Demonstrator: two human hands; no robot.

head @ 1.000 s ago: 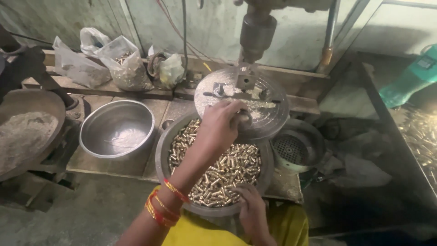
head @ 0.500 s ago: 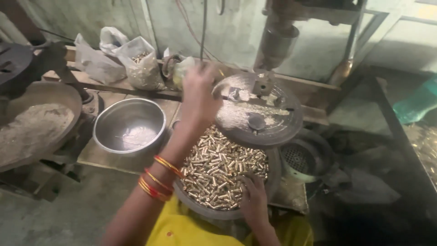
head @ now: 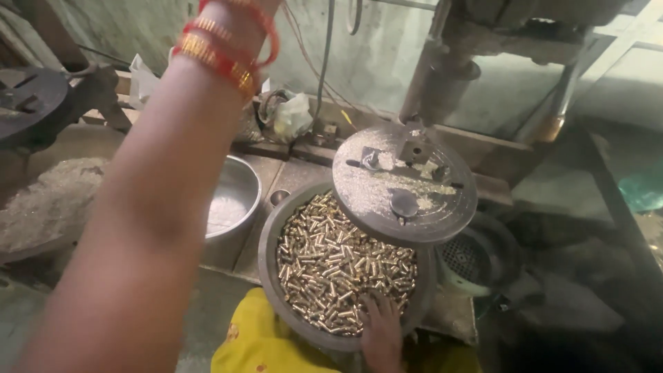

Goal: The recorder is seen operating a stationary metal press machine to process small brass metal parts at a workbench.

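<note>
Your right hand (head: 382, 331) lies flat, fingers spread, on the small brass pieces (head: 342, 266) at the 6 o'clock edge of the round pan (head: 268, 266), gripping nothing. Your left arm (head: 159, 186) rises toward 12 o'clock; its hand is out of the frame, so its state cannot be told. The pan is brim-full, and the round machine plate (head: 404, 183) at its 1 o'clock carries no piece yet.

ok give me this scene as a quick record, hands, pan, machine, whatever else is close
left hand: out of frame; raised forearm wears red and gold bangles
right hand: resting on small brass pieces
pan: round, dark, full of those pieces
machine table: round, dusty, overlapping pan's far edge
steel bowl: left of pan
</note>
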